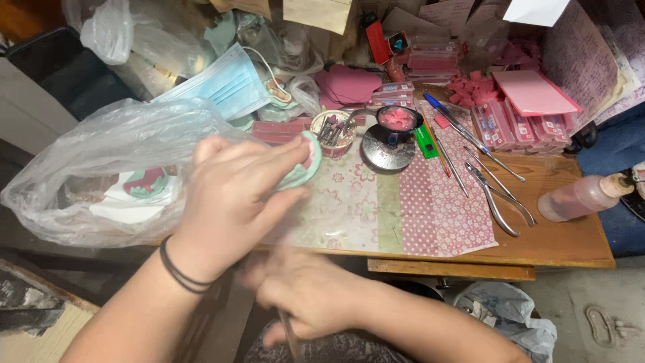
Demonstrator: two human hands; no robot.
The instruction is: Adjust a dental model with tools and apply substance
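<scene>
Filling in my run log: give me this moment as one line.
left hand: holds green-pink dental cast | right hand: low, blurred, thin tool | plastic bag left | pliers on table

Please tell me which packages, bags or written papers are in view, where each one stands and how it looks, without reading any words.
Clear crumpled plastic bag: left, on the table, holding a green and pink cast.
Flat pink boxes: right rear, in a row.
Pink handwritten paper sheet: far right, leaning upright.
Translucent pinkish plastic bottle: right edge, lying on its side.
Light blue face mask: rear left, on the clutter.
</scene>
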